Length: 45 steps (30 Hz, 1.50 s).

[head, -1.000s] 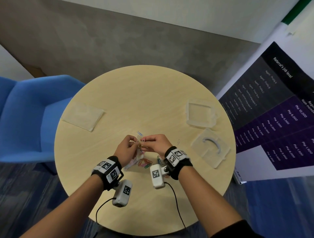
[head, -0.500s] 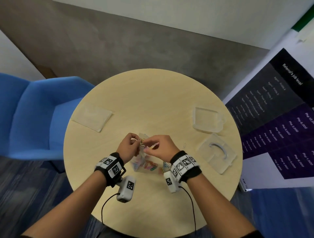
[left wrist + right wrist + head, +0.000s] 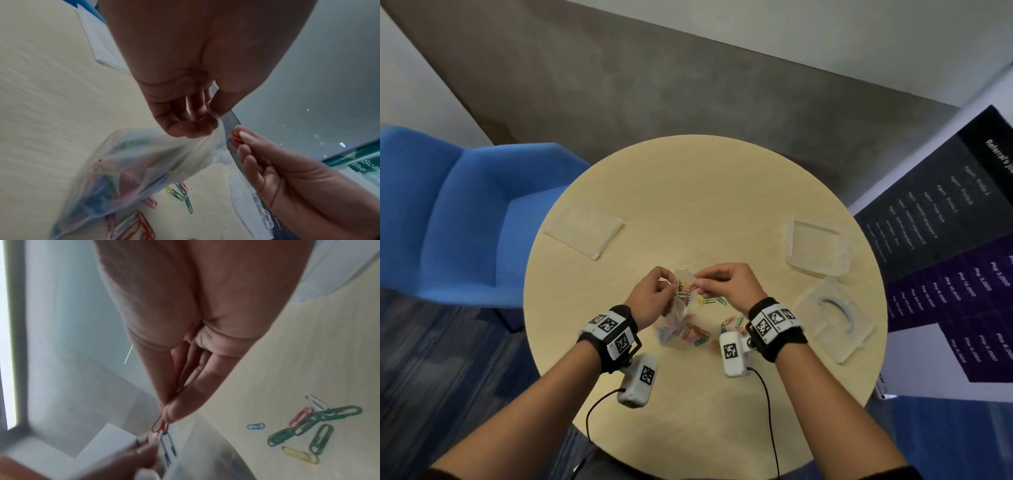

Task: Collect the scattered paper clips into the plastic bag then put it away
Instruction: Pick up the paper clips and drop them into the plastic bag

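A clear plastic bag [image 3: 677,317] [image 3: 131,168] with several coloured paper clips inside hangs over the middle of the round table [image 3: 705,192]. My left hand [image 3: 650,299] [image 3: 191,123] pinches the bag's top edge and holds its mouth up. My right hand [image 3: 726,286] [image 3: 170,412] pinches a few paper clips, red and blue [image 3: 162,430] [image 3: 234,139], right at the bag's mouth. Loose clips [image 3: 714,301] [image 3: 304,425] [image 3: 183,196] lie on the table under and right of the bag, green, yellow, pink, red and white.
A flat clear bag [image 3: 585,229] lies at the table's left. A clear plastic box [image 3: 815,253] and its lid [image 3: 832,318] lie at the right edge. A blue armchair [image 3: 458,219] stands left, a dark poster [image 3: 945,246] right.
Both hands have stayed together at the bag's mouth, which has lifted a little off the table. The head view has shifted, so the table sits further right in frame.
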Each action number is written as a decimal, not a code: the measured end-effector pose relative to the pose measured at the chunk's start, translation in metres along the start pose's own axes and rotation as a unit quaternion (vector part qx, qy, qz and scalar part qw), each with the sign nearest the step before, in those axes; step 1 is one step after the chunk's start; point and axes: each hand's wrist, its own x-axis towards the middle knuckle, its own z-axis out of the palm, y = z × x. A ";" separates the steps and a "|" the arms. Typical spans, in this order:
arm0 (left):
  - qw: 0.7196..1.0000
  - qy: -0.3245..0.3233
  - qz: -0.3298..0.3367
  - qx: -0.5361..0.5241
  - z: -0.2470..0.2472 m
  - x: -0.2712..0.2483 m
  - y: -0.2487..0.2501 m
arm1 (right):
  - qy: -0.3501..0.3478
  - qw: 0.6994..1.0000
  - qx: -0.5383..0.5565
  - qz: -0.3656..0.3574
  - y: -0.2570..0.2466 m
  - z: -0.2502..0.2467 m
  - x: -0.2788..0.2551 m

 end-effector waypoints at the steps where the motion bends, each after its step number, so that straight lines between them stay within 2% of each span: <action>1: 1.000 -0.002 0.002 0.000 -0.001 -0.001 0.001 | 0.012 1.000 -0.024 -0.016 -0.002 0.000 0.003; 3: 1.000 -0.006 0.008 0.001 -0.002 -0.002 0.002 | -0.004 0.991 -0.122 -0.047 -0.006 0.008 0.007; 5: 1.000 -0.003 0.011 0.002 -0.004 -0.002 0.001 | -0.040 0.968 -0.236 -0.079 -0.007 0.019 0.010; 6: 1.000 0.002 0.010 0.002 -0.006 -0.002 0.001 | -0.036 0.959 -0.264 -0.098 -0.008 0.021 0.013; 9: 1.000 0.028 -0.001 -0.004 -0.016 -0.004 -0.001 | 0.084 0.953 -0.255 -0.138 -0.005 0.013 0.035; 10: 0.999 0.039 -0.006 -0.006 -0.020 -0.004 -0.002 | 0.102 0.943 -0.284 -0.136 0.000 0.010 0.047; 11: 0.999 0.049 -0.008 -0.008 -0.024 -0.005 -0.002 | 0.082 0.924 -0.353 -0.119 0.008 0.009 0.059; 13: 0.998 0.066 -0.007 -0.012 -0.030 -0.006 -0.004 | -0.036 0.850 -0.522 -0.057 0.028 0.016 0.073; 14: 0.997 0.074 -0.007 -0.015 -0.032 -0.007 -0.005 | -0.080 0.814 -0.574 -0.042 0.040 0.021 0.076; 15: 0.996 0.083 -0.008 -0.017 -0.035 -0.008 -0.007 | -0.104 0.790 -0.603 -0.040 0.050 0.026 0.074; 20: 0.995 0.096 -0.016 -0.024 -0.045 -0.018 -0.010 | -0.176 0.731 -0.652 -0.096 0.095 0.046 0.019; 22: 0.995 0.094 -0.013 -0.016 -0.048 -0.021 -0.008 | -0.197 0.718 -0.655 -0.130 0.104 0.042 -0.004; 24: 0.996 0.088 -0.009 -0.015 -0.050 -0.023 -0.009 | -0.190 0.725 -0.643 -0.156 0.104 0.026 -0.017; 26: 0.996 0.087 -0.008 -0.018 -0.051 -0.024 -0.010 | -0.120 0.764 -0.609 -0.176 0.100 0.004 -0.022; 28: 0.996 0.087 -0.009 -0.018 -0.051 -0.026 -0.011 | 0.019 0.823 -0.554 -0.123 0.099 -0.023 -0.023; 30: 0.996 0.087 -0.008 -0.020 -0.048 -0.027 -0.012 | 0.126 0.848 -0.514 -0.020 0.103 -0.049 -0.020; 32: 0.996 0.083 -0.010 -0.018 -0.045 -0.028 -0.013 | 0.149 0.842 -0.511 0.091 0.109 -0.061 -0.016; 33: 0.996 0.082 -0.012 -0.017 -0.043 -0.027 -0.014 | 0.149 0.835 -0.516 0.123 0.111 -0.060 -0.016; 35: 0.997 0.080 -0.014 -0.013 -0.038 -0.026 -0.014 | 0.136 0.833 -0.522 0.124 0.117 -0.043 -0.020; 39: 0.998 0.065 -0.016 -0.002 -0.027 -0.021 -0.018 | 0.043 0.869 -0.491 0.054 0.120 0.001 -0.041; 40: 0.998 0.059 -0.016 0.002 -0.025 -0.020 -0.020 | 0.039 0.874 -0.483 0.040 0.118 0.003 -0.046; 41: 0.998 0.053 -0.016 0.005 -0.024 -0.020 -0.021 | 0.053 0.871 -0.488 0.032 0.116 0.002 -0.052; 43: 0.999 0.044 -0.016 0.003 -0.023 -0.021 -0.023 | 0.113 0.841 -0.526 0.053 0.110 -0.007 -0.066; 45: 0.999 0.045 -0.019 -0.010 -0.022 -0.022 -0.024 | 0.139 0.828 -0.527 0.133 0.111 -0.018 -0.081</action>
